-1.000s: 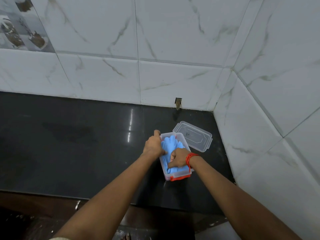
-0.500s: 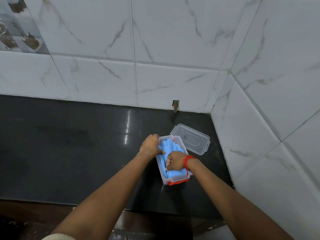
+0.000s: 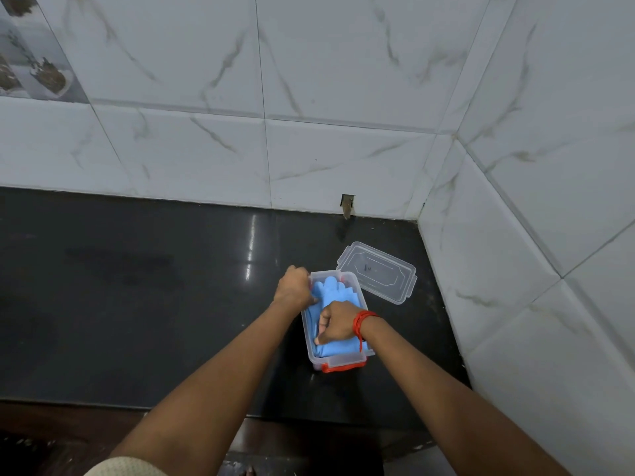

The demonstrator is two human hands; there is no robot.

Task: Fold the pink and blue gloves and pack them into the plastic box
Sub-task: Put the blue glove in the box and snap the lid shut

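Packing step: L hand (image 3: 293, 286) & R hand (image 3: 338, 325) both gripping blue gloves (image 3: 330, 289) w/ curled fingers, stuffing them into box (image 3: 343, 359); next prob. needing them tucked below rim for lid (image 3: 378, 273).

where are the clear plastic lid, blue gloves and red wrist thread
clear plastic lid (image 3: 376, 273), head view, flat middle
blue gloves (image 3: 331, 286), head view, glove fingers
red wrist thread (image 3: 362, 321), head view, wound strands

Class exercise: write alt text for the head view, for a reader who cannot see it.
Left hand and right hand, fingers curled on blue gloves, tuck them into a plastic box on a black counter; the lid lies beside it.
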